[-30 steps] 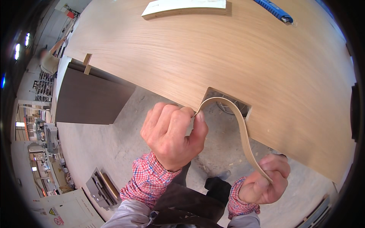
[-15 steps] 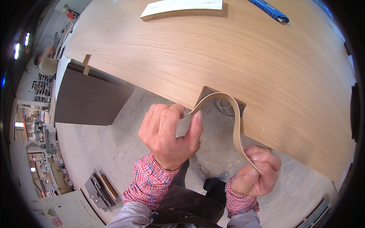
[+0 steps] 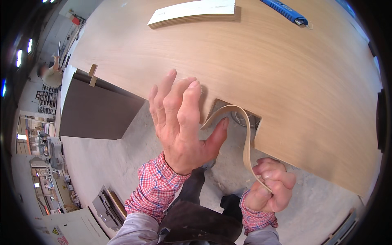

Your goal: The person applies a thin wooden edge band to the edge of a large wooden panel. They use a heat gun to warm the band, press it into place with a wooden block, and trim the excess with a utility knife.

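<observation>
A flexible wood-coloured edging strip (image 3: 247,141) bends in an S past a rectangular cutout (image 3: 219,101) in the near edge of a wood-grain panel (image 3: 253,61). The strip's left end rests by the cutout's left corner, partly hidden behind my left hand (image 3: 176,126). That hand is open, fingers stretched up over the panel's edge and thumb spread apart beside the strip. Lower right, off the panel's near edge, my right hand (image 3: 272,185) is closed and pinches the strip's other end between thumb and fingers.
A curved plywood block (image 3: 192,14) with a white top lies on the panel's far side, left of a blue utility knife (image 3: 286,12). Dark boards (image 3: 96,108) stand at the left under the panel. Another person (image 3: 51,75) is far left.
My left hand has let go of the strip's end and opened, its fingers reaching up over the panel. My right hand, still pinching the strip, has shifted slightly left.
</observation>
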Action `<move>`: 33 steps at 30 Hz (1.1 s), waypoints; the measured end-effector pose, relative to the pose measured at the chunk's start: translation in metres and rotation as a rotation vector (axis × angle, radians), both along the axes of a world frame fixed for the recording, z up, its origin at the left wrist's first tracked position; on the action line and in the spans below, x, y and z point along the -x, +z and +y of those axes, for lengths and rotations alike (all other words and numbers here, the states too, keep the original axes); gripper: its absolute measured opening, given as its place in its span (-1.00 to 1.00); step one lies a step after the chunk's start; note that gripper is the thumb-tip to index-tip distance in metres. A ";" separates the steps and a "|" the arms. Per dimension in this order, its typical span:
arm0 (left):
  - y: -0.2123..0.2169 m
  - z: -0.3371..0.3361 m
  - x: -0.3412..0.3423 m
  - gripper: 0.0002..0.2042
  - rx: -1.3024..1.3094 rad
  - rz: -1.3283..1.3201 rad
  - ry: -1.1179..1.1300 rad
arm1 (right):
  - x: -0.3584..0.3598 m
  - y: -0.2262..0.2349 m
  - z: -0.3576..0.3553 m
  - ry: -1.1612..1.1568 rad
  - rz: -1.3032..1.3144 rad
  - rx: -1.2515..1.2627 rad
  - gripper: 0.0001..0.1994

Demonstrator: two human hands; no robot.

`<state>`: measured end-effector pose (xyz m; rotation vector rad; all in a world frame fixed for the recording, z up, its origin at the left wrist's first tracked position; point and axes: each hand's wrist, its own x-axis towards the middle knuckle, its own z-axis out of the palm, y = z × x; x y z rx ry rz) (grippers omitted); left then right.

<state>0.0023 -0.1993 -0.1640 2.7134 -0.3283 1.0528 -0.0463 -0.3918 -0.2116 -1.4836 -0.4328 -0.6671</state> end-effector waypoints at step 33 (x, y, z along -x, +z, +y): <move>0.005 -0.002 -0.011 -0.46 -0.027 -0.005 -0.028 | 0.002 -0.021 0.012 0.024 -0.001 -0.057 -0.78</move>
